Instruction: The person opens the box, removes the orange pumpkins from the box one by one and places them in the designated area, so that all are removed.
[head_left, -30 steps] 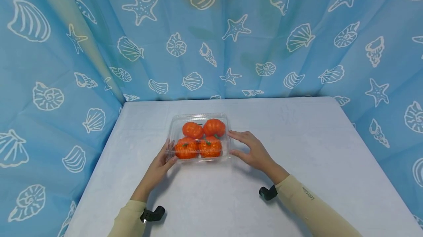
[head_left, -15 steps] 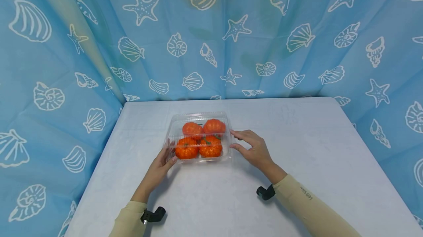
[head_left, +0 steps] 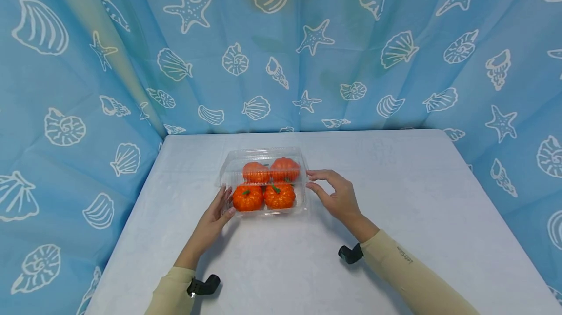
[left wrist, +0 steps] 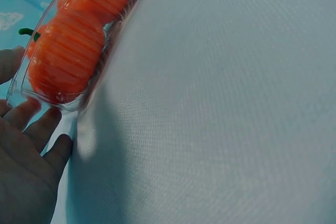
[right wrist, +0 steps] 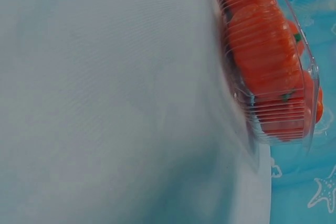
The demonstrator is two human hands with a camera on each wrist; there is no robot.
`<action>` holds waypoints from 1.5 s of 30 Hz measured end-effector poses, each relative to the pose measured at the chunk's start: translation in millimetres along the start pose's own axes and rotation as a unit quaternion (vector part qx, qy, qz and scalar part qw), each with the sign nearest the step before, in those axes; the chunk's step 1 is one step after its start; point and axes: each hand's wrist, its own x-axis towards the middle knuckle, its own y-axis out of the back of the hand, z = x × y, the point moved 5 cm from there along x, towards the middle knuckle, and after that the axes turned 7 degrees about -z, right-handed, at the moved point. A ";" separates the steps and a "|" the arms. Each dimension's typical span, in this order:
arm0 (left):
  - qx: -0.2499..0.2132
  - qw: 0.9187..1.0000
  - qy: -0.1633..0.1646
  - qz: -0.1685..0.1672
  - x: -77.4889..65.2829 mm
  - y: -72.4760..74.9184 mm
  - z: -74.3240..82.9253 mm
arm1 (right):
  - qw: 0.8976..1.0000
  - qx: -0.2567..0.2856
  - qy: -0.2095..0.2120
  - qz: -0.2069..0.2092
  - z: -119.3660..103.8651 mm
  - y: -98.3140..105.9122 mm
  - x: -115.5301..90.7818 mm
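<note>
A clear plastic clamshell box [head_left: 272, 212] with several small orange pumpkins [head_left: 280, 196] inside stands left of the table's middle. Its hinged lid [head_left: 263, 152] is raised at the front and covers the back pumpkins, while the front ones show uncovered. The left hand [head_left: 213, 213] holds the box's left front corner, thumb at the front and fingers along the side. In the left wrist view the left fingers [left wrist: 44, 127] touch the box's end. The right hand [head_left: 338, 198] has thumb and forefinger at the lid's right front edge; the right wrist view does not show it.
A white cloth [head_left: 395, 193] covers the table. Blue curtains [head_left: 281, 37] with white shells and starfish hang behind it and on both sides. A small black device [head_left: 204, 285] sits on the left wrist and another black device [head_left: 351, 254] on the right.
The lid's front edge has risen and tilted back, uncovering the front pumpkins. The right hand has moved slightly with the lid. The left hand and the box base stay in place.
</note>
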 end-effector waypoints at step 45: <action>-0.014 1.000 -0.009 -0.008 -6.6 1.6 3.2 | 0.997 -0.017 0.013 0.076 -2.0 15.3 70.4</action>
